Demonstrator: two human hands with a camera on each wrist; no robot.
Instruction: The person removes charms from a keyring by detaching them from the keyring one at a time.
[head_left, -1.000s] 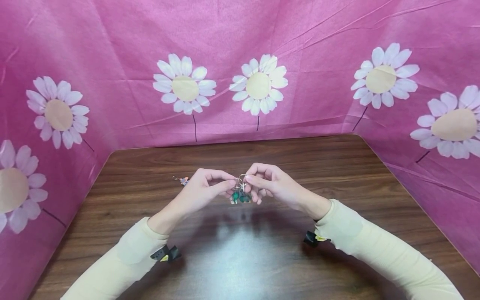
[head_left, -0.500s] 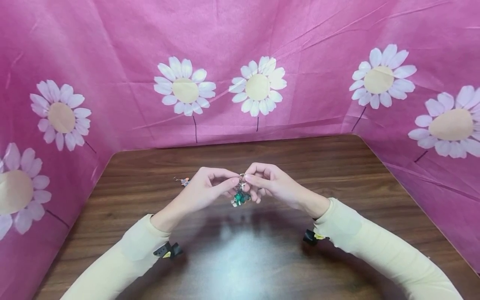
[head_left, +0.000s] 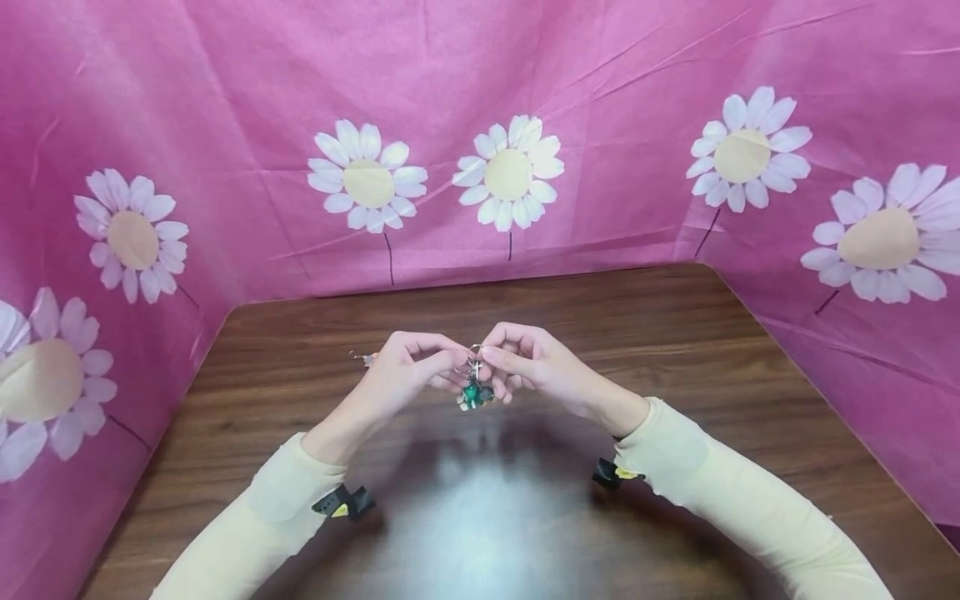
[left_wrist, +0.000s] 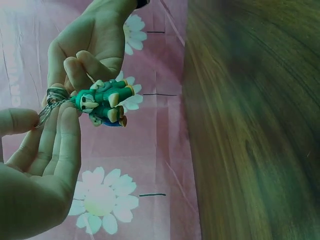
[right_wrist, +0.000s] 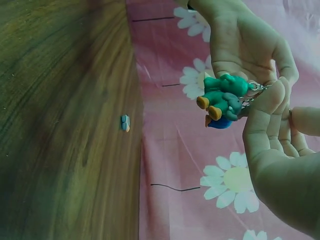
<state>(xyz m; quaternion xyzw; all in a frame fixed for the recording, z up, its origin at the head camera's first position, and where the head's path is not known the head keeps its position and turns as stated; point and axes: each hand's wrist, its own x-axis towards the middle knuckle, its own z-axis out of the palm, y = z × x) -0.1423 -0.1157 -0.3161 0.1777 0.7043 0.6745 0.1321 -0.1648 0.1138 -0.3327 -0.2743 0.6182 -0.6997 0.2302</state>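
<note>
Both hands meet in the air over the table's middle in the head view. My left hand (head_left: 393, 379) pinches metal rings between thumb and forefinger. Opposite it, my right hand (head_left: 543, 371) pinches a key ring (head_left: 476, 347) the same way. Small figurine keychains hang below on short chains: a green figurine (left_wrist: 97, 95) with orange feet, another green and grey one (right_wrist: 231, 104) beside it, and a blue part (right_wrist: 220, 123) behind. How the rings link is partly hidden by the fingertips. Behind my left hand a separate small keychain (head_left: 367, 359) lies on the table, partly covered.
The brown wood-grain table (head_left: 615, 333) is bordered at the back and sides by a pink cloth (head_left: 615, 200) printed with white daisies. Black wrist cameras (head_left: 345, 503) sit below both cream sleeves (head_left: 720, 475).
Both hands keep their pinch and have shifted slightly left in the view, which itself has turned a little. The hanging figurines have swung and bunched together. More of the table keychain is covered.
</note>
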